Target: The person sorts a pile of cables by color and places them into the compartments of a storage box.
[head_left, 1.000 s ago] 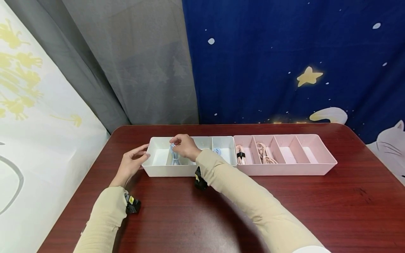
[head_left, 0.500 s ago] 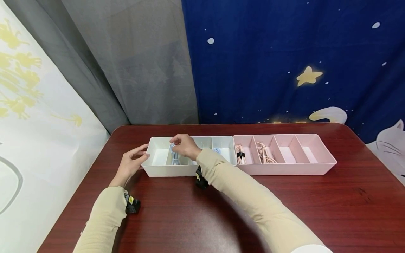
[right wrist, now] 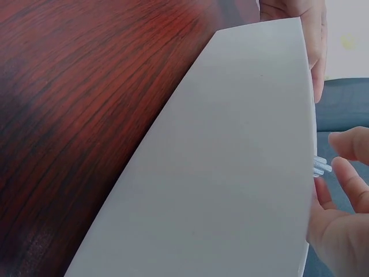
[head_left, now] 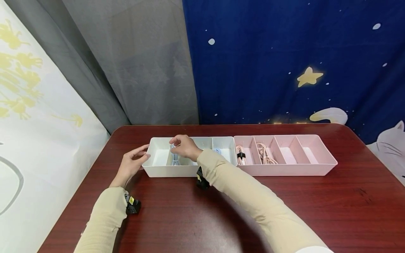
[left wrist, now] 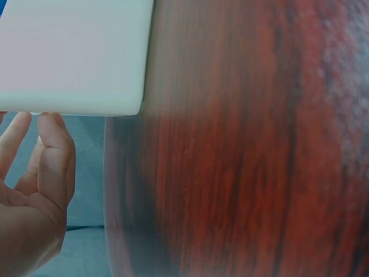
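Observation:
A white divided box (head_left: 177,171) stands on the table. My left hand (head_left: 129,165) touches its left end with loosely extended fingers; in the left wrist view, the left fingertips (left wrist: 55,124) meet the box wall. Over the second compartment from the left is my right hand (head_left: 186,147), fingers bent and apart. Just below those fingers, a bundled light-blue cable (head_left: 175,159) stands in that compartment. In the right wrist view the tip of the cable (right wrist: 322,166) shows above the rim, close to the right fingertips, with a gap between finger and thumb. The hand hides part of the box.
A pink divided box (head_left: 284,170) adjoins the white one on the right. It holds a pink cable with a black strap (head_left: 241,155) and a loosely coiled pink cable (head_left: 265,154). Another blue cable (head_left: 217,151) lies in the white box's right part. Curtains hang behind the table (head_left: 177,218).

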Available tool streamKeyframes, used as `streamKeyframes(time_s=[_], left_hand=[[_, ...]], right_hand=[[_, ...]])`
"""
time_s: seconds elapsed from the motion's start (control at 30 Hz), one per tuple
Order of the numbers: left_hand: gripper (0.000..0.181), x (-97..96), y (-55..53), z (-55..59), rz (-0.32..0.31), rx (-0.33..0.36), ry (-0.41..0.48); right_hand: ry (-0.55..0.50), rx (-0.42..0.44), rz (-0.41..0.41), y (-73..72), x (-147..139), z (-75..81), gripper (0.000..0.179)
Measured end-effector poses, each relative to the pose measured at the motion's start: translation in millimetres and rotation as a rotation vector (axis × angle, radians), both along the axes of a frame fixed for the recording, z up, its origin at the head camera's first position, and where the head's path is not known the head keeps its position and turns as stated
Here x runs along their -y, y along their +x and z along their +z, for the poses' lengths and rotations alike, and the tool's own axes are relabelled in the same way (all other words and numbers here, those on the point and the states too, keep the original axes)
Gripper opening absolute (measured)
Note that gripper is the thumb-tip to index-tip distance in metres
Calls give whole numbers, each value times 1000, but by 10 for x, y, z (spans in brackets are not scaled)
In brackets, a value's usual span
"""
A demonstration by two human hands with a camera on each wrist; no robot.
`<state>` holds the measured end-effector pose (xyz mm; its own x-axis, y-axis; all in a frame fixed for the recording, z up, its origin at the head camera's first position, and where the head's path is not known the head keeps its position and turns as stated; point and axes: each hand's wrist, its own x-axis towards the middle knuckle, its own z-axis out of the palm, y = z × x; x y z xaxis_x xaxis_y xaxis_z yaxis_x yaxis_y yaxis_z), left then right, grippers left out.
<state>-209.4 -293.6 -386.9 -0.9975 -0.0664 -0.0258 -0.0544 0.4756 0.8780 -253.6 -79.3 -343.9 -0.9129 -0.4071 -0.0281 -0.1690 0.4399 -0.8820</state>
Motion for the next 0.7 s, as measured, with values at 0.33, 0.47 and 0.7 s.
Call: streamKeyframes(time_s=[0.33,0.47,0.7], left_hand=[[50,-3,1,-3,-5,-7,11],[50,-3,-1,0,-4,-3,13],[50,-7,0,2,1,-6,2]], right_hand=[[23,6,14,13,-22,37,28],[21,11,16,21,-33,54,28],[10,21,11,10,-34,47,27]])
